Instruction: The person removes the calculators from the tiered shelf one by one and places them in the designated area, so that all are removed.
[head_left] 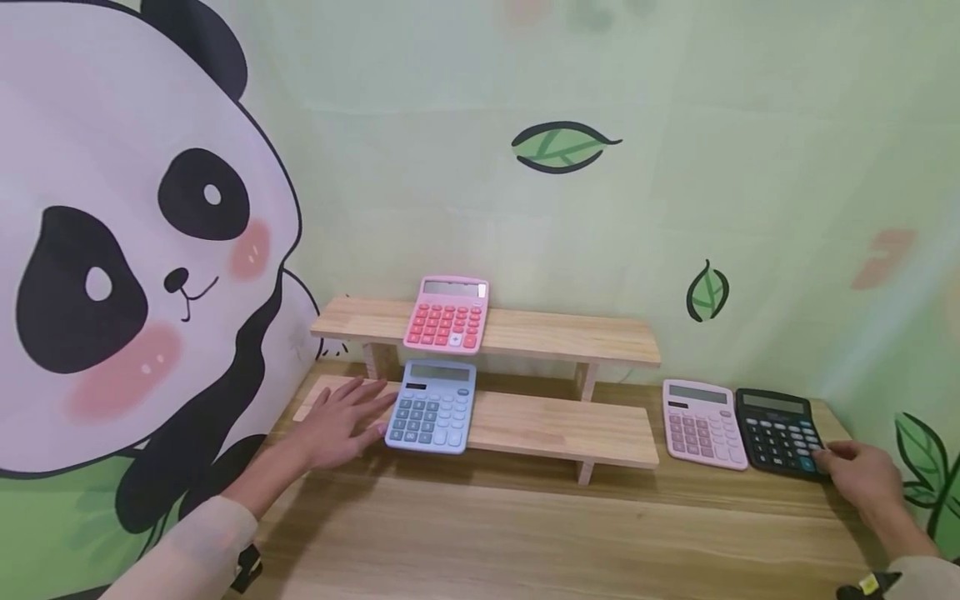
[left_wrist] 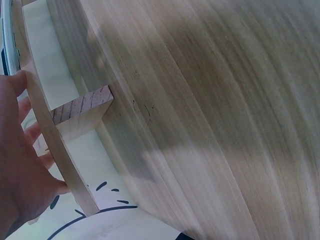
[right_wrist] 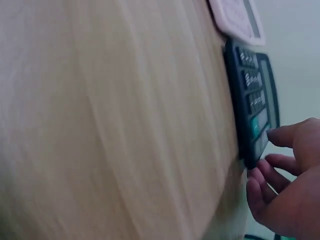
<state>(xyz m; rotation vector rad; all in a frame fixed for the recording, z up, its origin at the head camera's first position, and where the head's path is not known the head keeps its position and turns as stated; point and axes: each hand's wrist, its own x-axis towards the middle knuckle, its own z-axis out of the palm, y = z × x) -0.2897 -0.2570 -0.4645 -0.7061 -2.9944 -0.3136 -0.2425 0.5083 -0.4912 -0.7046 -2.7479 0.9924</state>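
My left hand lies with fingers spread over the left end of the lower shelf. Its fingertips reach the left edge of a blue calculator, which leans on that shelf. In the left wrist view the fingers show behind the shelf board. On the right, my right hand holds the lower right corner of a black calculator on the table. In the right wrist view its thumb is on the keys, the other fingers at the side edge. Beside it lies a light pink calculator.
A pink calculator with red keys leans on the upper wooden shelf. Both shelves stand on the wooden table. Behind them hangs a green cloth printed with leaves and a large panda.
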